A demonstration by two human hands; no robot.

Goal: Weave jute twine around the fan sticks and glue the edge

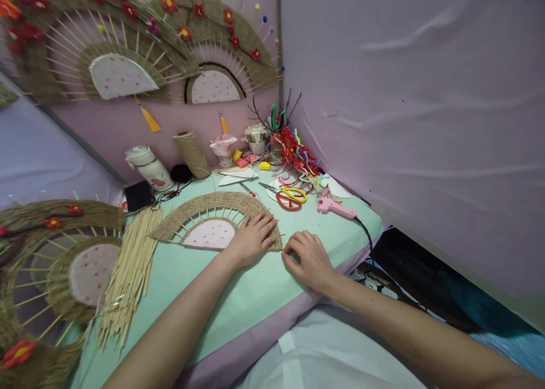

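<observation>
1. Purple cloth (404,122) hangs as a wall along the right side of your table (264,292), whose top is pale green.
2. On the wall facing you hang two big fans, the left one (123,76) overlapping the right one (215,88); both have pale, red-spotted centres and red flowers.
3. Another large flowered fan (91,275) stands at your far left.
4. Your woven fan (208,230) lies on the table in front of you, straight edge toward you, its curved band pointing away, with thin sticks spanning the gap inside it.
5. Just left of it lies a long bundle of sticks (128,275).
6. Bright fuzzy stems (296,150) are heaped in the back corner.
7. Your left hand (253,238) rests palm down on the fan's right part, fingers stretched out and slightly spread.
8. Your right hand (309,261) is at the fan's right corner, thumb and fingers curled toward each other; whether they pinch anything, I cannot tell.
9. A white bottle (149,167) stands at the back left, near a spool of twine (191,155).
10. Beyond your right hand lies a pink glue gun (338,207), with scissors (283,195) to its left.
</observation>
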